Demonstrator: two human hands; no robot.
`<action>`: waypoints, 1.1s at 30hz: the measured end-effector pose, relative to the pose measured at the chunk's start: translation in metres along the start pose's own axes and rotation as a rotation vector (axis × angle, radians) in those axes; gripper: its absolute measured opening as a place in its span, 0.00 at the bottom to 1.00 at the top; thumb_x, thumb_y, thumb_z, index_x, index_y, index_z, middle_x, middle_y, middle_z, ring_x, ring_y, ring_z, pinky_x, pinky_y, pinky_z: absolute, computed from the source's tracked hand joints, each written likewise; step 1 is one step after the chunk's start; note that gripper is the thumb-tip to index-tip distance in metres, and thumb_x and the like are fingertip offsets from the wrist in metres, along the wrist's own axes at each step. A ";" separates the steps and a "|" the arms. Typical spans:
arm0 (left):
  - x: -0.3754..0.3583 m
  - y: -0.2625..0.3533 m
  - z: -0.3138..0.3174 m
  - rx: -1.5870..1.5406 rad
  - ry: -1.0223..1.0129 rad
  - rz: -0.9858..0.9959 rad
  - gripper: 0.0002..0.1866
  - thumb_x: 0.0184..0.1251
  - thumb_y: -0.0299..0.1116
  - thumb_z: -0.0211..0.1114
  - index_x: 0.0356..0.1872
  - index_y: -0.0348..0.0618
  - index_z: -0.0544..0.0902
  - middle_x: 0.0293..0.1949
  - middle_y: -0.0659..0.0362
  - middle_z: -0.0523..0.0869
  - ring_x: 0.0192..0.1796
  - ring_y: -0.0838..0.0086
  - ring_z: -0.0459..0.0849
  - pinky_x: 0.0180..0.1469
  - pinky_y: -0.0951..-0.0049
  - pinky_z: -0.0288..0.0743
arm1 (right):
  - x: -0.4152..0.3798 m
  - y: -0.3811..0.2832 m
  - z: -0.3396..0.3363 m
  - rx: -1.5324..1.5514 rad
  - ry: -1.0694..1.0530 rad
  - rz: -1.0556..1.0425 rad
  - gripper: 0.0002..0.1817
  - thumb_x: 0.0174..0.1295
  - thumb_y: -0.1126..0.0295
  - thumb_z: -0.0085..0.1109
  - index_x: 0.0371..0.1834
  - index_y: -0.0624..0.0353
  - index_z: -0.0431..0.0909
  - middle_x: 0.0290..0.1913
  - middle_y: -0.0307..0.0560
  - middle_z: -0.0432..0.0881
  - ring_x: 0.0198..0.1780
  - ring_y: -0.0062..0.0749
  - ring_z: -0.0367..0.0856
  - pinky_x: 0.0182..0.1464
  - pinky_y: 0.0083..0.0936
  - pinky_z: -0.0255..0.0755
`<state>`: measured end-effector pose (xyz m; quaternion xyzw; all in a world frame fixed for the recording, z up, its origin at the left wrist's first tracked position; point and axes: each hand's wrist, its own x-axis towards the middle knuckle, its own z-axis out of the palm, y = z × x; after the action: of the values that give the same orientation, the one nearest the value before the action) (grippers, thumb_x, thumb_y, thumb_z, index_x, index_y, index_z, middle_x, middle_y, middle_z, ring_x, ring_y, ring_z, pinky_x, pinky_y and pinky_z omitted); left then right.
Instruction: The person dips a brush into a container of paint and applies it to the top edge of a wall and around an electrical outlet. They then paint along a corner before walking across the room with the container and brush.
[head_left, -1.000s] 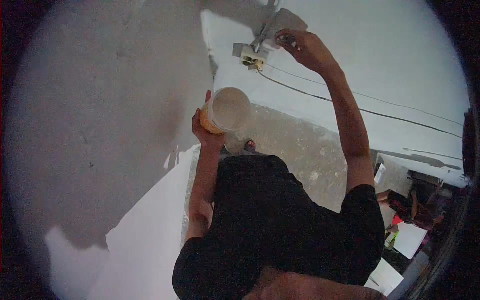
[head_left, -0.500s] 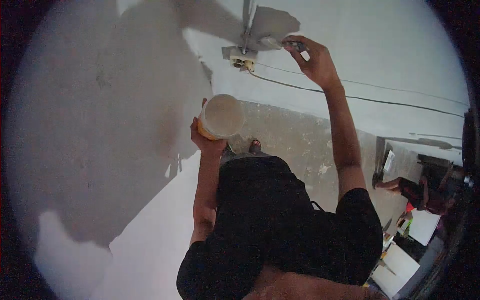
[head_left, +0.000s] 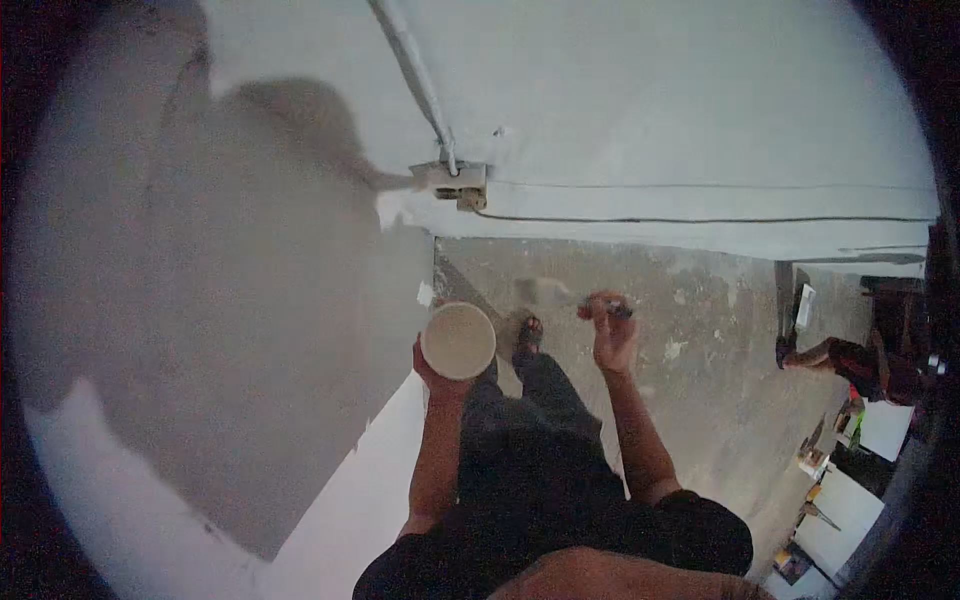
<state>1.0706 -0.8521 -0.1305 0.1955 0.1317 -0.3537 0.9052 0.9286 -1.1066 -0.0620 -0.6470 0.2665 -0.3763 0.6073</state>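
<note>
My left hand (head_left: 440, 375) is wrapped around the side of a round tub (head_left: 458, 341), whose open top shows a smooth beige surface inside. To its right, my right hand (head_left: 612, 335) is closed on the dark handle of a paintbrush (head_left: 543, 291). The brush head points left towards the tub, apart from it, and is blurred by motion. Ahead of both hands, a socket box (head_left: 452, 178) with a plug (head_left: 471, 200) in it is fixed to the wall, and a pipe (head_left: 412, 70) runs up from it.
A cable (head_left: 690, 219) runs right from the plug along the pale wall (head_left: 680, 100). A grey area (head_left: 250, 270) covers the left side. Below are my feet on the worn floor (head_left: 720, 330). Another person (head_left: 850, 360) sits at far right, near white boards (head_left: 840, 515) and loose items.
My right hand has come down from the wall beside the socket, bringing the paintbrush to the tub's right. The tub sits lower in view, and the camera's view has shifted.
</note>
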 end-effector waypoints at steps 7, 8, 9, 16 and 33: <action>0.052 -0.054 -0.108 0.224 0.017 0.033 0.44 0.69 0.68 0.57 0.80 0.56 0.64 0.74 0.52 0.72 0.73 0.50 0.73 0.70 0.33 0.68 | 0.011 0.149 -0.015 -0.038 -0.165 0.209 0.10 0.77 0.69 0.59 0.51 0.67 0.79 0.45 0.51 0.88 0.45 0.30 0.88 0.51 0.32 0.82; 0.062 -0.065 -0.128 0.117 -0.016 0.031 0.45 0.67 0.67 0.59 0.80 0.57 0.63 0.72 0.52 0.74 0.69 0.50 0.75 0.68 0.35 0.69 | 0.014 0.164 -0.018 -0.044 -0.183 0.221 0.12 0.77 0.68 0.59 0.51 0.67 0.79 0.44 0.50 0.88 0.44 0.30 0.88 0.51 0.32 0.83; 0.076 -0.075 -0.148 0.009 -0.058 0.035 0.45 0.66 0.67 0.62 0.81 0.58 0.63 0.70 0.52 0.75 0.66 0.50 0.76 0.66 0.38 0.70 | 0.016 0.178 -0.020 -0.038 -0.183 0.212 0.12 0.77 0.68 0.59 0.51 0.67 0.79 0.44 0.50 0.88 0.44 0.30 0.88 0.51 0.32 0.83; 0.183 -0.116 -0.264 -0.077 0.028 0.089 0.46 0.61 0.67 0.66 0.78 0.59 0.67 0.66 0.51 0.77 0.65 0.49 0.75 0.64 0.41 0.70 | 0.053 0.286 0.001 0.125 -0.099 -0.114 0.12 0.76 0.68 0.58 0.52 0.66 0.78 0.45 0.51 0.87 0.38 0.29 0.87 0.43 0.29 0.82; 0.289 -0.137 -0.390 -0.067 -0.157 0.170 0.35 0.73 0.62 0.50 0.71 0.50 0.75 0.70 0.55 0.78 0.72 0.53 0.75 0.74 0.42 0.67 | 0.130 0.311 0.064 0.283 0.233 -1.080 0.17 0.81 0.65 0.50 0.61 0.68 0.71 0.55 0.57 0.80 0.38 0.48 0.90 0.37 0.44 0.90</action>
<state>1.1437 -0.9398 -0.6217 0.1475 0.0551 -0.2855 0.9454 1.0898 -1.2109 -0.3463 -0.5582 -0.0899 -0.7342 0.3759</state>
